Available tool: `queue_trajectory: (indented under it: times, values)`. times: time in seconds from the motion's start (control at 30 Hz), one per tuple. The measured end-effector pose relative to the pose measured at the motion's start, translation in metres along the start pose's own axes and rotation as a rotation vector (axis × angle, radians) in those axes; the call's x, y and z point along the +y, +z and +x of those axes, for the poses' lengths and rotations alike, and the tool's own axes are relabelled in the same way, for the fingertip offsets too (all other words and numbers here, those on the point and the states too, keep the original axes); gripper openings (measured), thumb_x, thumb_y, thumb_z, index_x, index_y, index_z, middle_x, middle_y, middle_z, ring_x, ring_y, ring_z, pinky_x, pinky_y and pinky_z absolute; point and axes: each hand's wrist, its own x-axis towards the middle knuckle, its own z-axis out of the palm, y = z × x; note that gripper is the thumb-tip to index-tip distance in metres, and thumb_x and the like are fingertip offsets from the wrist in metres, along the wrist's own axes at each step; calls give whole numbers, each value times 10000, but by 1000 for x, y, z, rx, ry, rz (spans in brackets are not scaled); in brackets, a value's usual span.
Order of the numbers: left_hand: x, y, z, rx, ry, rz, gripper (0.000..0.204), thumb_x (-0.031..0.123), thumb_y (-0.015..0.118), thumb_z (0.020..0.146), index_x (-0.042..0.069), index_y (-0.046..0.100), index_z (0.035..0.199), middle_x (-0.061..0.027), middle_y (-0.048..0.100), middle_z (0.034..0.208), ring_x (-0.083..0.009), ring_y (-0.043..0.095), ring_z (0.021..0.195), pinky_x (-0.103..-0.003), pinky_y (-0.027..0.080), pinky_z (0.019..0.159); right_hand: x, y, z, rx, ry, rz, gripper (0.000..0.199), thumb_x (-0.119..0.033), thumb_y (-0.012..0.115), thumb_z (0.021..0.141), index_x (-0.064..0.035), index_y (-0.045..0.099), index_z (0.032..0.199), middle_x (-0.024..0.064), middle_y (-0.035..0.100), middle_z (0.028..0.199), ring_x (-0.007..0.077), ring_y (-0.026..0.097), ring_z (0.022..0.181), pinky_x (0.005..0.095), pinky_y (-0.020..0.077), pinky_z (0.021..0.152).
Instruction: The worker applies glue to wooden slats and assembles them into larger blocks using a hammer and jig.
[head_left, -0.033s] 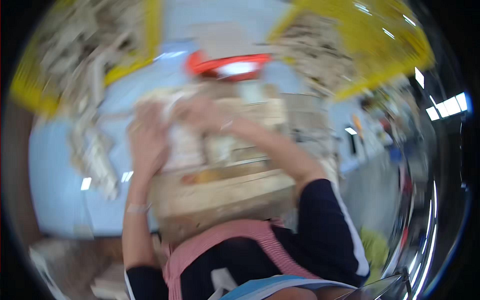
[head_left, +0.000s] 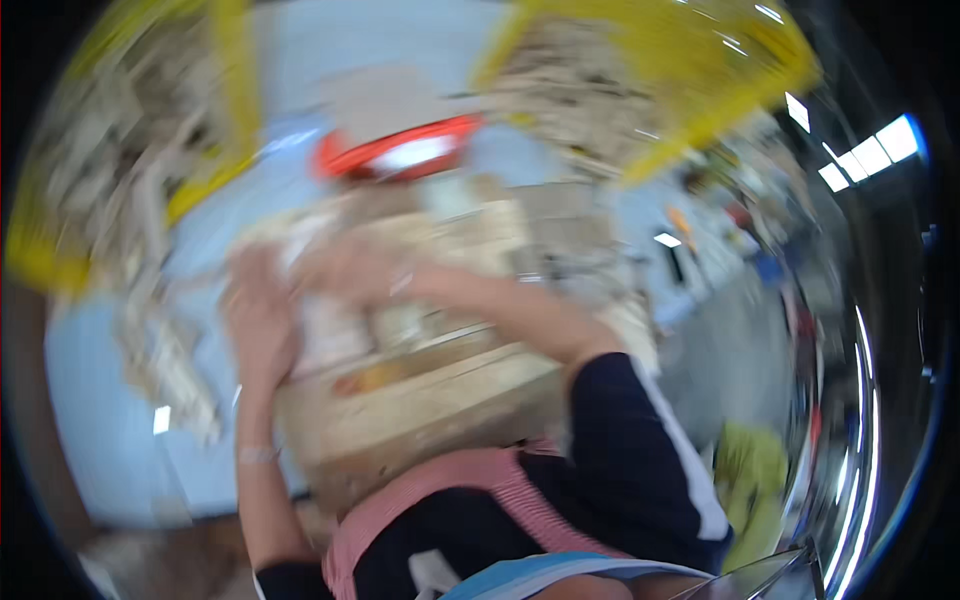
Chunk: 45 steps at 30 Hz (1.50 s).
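Note:
My left hand [head_left: 260, 315] and my right hand [head_left: 345, 270] are close together over the left part of a pale wooden box or board [head_left: 450, 405] in front of me. Motion smears the fingers of both, so what they hold cannot be made out. A whitish, flat piece [head_left: 335, 335] lies just below and between the hands, touching or near them. To the right of it, cream-coloured blocks or pieces [head_left: 490, 240] cover the wooden surface. A small orange-yellow patch [head_left: 365, 380] shows near its front edge.
A red-orange tray [head_left: 335, 158] stands beyond the hands. Yellow crates, one at the left [head_left: 235, 90] and one at the right [head_left: 690, 50], hold many pale pieces. Loose pale strips [head_left: 175, 370] lie on the light blue table [head_left: 95, 400]. A dark phone-like object [head_left: 675, 265] lies at the right.
The whole view has shifted and tilted, so the table things sit further left and the left side lower. Both hands stay over the same place, close together.

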Motion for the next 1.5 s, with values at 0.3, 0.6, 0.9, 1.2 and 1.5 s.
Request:
queue_trajectory:
  times: [0.3, 0.6, 0.9, 1.2, 1.5]
  values:
    - [3, -12, -8, -101, -103, 212, 506, 292, 302, 984, 128, 257, 1461, -36, 219, 1532, -291, 151, 1420, -481, 281, 1053, -75, -10, -5, 176, 18, 37, 180, -230, 637, 743, -79, 541, 764, 82, 570, 682, 299, 608, 627, 417, 475, 530]
    - [-3, -21, -7, -112, -151, 248, 497, 290, 284, 989, 78, 301, 1438, -54, 228, 1527, -287, 162, 1417, -474, 288, 1040, -110, -4, -10, -49, 108, 138, 248, -301, 592, 798, -55, 584, 766, 115, 629, 657, 286, 632, 622, 386, 497, 562]
    - [5, -18, -5, -115, -153, 242, 515, 334, 266, 997, 107, 262, 1459, -51, 223, 1530, -280, 152, 1421, -492, 261, 1062, 5, 0, 67, 56, 529, 68, 339, -256, 499, 810, 39, 600, 675, 224, 590, 584, 386, 626, 605, 438, 512, 595]
    - [6, -23, -8, -122, -182, 240, 511, 313, 286, 991, 106, 269, 1458, -51, 222, 1530, -271, 151, 1423, -493, 266, 1054, 1, -4, 73, 202, 488, -67, 293, -240, 523, 798, 42, 575, 733, 257, 576, 611, 410, 616, 621, 481, 490, 587]
    - [14, -28, -6, -124, -159, 239, 509, 289, 288, 984, 64, 297, 1441, -70, 231, 1528, -276, 154, 1422, -466, 280, 1041, 24, 11, 85, 236, 570, -125, 283, -229, 512, 822, 40, 585, 774, 244, 603, 653, 408, 625, 651, 485, 500, 620]
